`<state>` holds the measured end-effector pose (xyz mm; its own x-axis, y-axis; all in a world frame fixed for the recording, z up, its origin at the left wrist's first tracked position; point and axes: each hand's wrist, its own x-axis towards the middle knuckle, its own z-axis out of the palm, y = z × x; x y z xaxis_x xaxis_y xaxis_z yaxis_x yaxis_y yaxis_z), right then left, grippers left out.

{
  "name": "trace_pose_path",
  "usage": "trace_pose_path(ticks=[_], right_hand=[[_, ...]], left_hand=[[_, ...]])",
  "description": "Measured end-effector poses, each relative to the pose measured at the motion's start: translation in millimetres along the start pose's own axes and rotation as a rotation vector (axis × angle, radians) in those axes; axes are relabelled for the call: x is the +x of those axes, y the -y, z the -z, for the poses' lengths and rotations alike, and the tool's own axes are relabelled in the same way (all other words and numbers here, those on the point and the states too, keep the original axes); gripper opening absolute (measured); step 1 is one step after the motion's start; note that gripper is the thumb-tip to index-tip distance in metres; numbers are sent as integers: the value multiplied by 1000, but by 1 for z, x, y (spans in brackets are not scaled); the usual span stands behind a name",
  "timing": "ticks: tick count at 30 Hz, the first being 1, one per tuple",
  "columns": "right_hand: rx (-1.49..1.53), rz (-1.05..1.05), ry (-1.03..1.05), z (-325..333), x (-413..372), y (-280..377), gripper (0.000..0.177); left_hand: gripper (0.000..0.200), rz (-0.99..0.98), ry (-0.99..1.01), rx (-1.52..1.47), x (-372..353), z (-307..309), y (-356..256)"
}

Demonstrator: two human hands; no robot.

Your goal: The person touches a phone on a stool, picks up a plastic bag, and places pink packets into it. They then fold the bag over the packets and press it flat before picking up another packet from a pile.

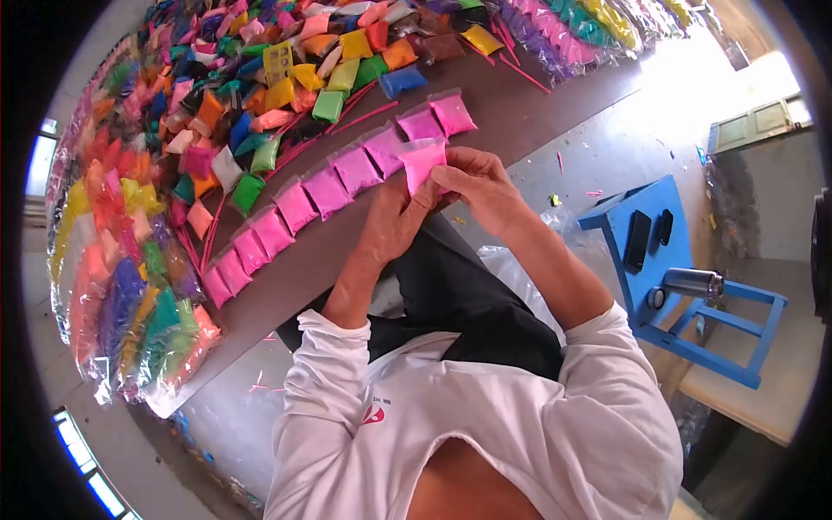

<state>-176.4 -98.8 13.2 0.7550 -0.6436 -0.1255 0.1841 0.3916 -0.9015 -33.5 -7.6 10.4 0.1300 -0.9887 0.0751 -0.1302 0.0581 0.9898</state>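
Between both hands, near the table's front edge, is a small pink packet (422,163) in clear film. My left hand (394,217) pinches its lower left side. The fingers of my right hand (478,184) close on its right side, thumb in front. Just behind the hands a row of pink and violet packets (328,191) lies on the brown table (338,238), running from lower left to upper right. Two of them (419,123) lie right behind the held packet. Part of the fingers of my left hand is hidden behind the packet and my wrist.
A heap of coloured packets (329,106) covers the back of the table, with pink strips (364,117) beside it. Filled clear bags (130,295) lie at the left. A blue stool (676,195) at the right holds dark phones and a metal flask (692,282).
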Motion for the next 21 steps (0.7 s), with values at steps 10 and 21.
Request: trace_pose_path(ticks=[10, 21], right_hand=[[-67, 141, 58, 5, -1, -4, 29], [-258, 119, 58, 12, -4, 12, 27]], left_hand=[[36, -14, -8, 55, 3, -3, 3], [40, -31, 15, 216, 1, -6, 7]])
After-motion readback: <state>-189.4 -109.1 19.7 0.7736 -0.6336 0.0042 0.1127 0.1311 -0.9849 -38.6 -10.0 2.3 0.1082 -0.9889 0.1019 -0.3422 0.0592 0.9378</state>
